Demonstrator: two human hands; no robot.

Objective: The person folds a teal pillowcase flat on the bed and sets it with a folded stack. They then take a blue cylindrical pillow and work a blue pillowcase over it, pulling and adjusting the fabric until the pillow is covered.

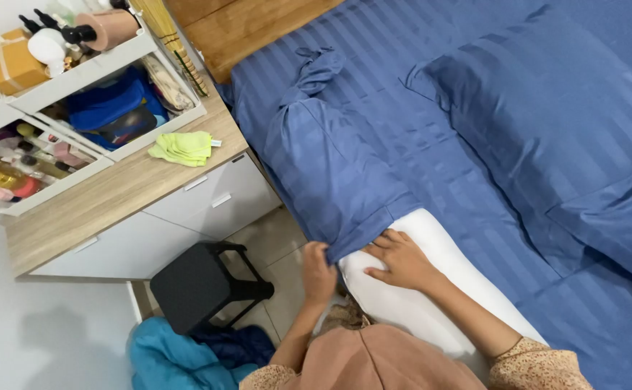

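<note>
A long white bolster lies along the near edge of the bed, partly inside a blue striped cover with a knotted far end. My left hand is shut on the open hem of the cover at the bolster's side. Resting flat on the bare white part, just beside the hem, is my right hand with fingers spread.
The bed has a blue striped sheet and blue pillows. Left of it stand a wooden-topped drawer unit with white trays of bottles, a green cloth, a black stool and a teal cloth on the floor.
</note>
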